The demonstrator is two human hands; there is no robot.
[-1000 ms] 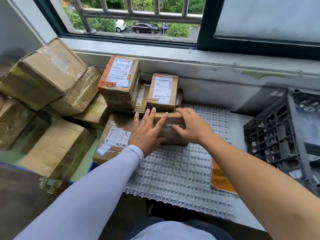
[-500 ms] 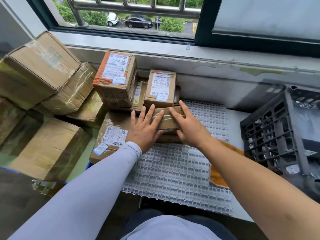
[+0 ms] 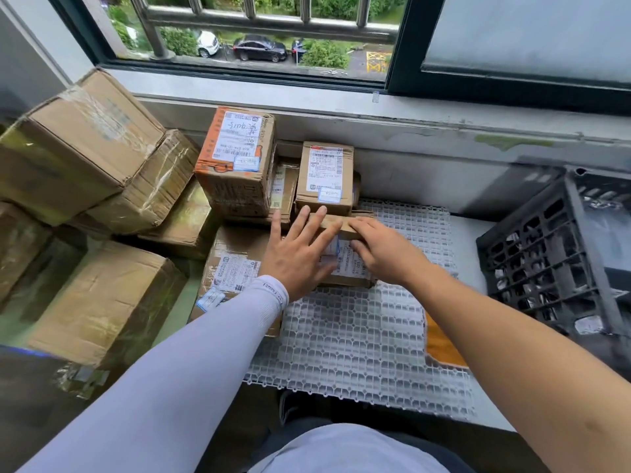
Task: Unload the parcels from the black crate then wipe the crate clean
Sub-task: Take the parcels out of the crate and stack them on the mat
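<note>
Setting: a window ledge (image 3: 426, 107) under a barred window, with parked cars and shrubs outside. Below it we log a tabletop (image 3: 467, 233) carrying a white plastic grid mat (image 3: 358, 339); an orange patch (image 3: 440, 343) shows at the mat's right edge.

Item 1: black crate (image 3: 546, 264), lattice-walled, at the far right of the tabletop, well apart from the parcels. We see pale scraps through the holes of its near wall; its inside is mostly out of view, so we cannot tell what it holds.

Item 2: small parcel (image 3: 345, 254), brown carton with a white label, on the far left part of the mat. Our left hand (image 3: 300, 257), in a pale sleeve, lies on its left side with fingers straight and spread. Our right hand (image 3: 386, 250) rests on its right side, fingers bent over the top edge, thumb low on the near face.

Item 3: flat labelled parcel (image 3: 232, 271), just left of item 2 and partly under our left wrist.

Item 4: orange-taped parcel (image 3: 239, 162), upright, behind item 3.

Item 5: small upright parcel (image 3: 324, 175), labelled, directly behind item 2, close to our fingertips.

Item 6: heap of large taped cartons (image 3: 85, 148) at the left, tilted against one another.
</note>
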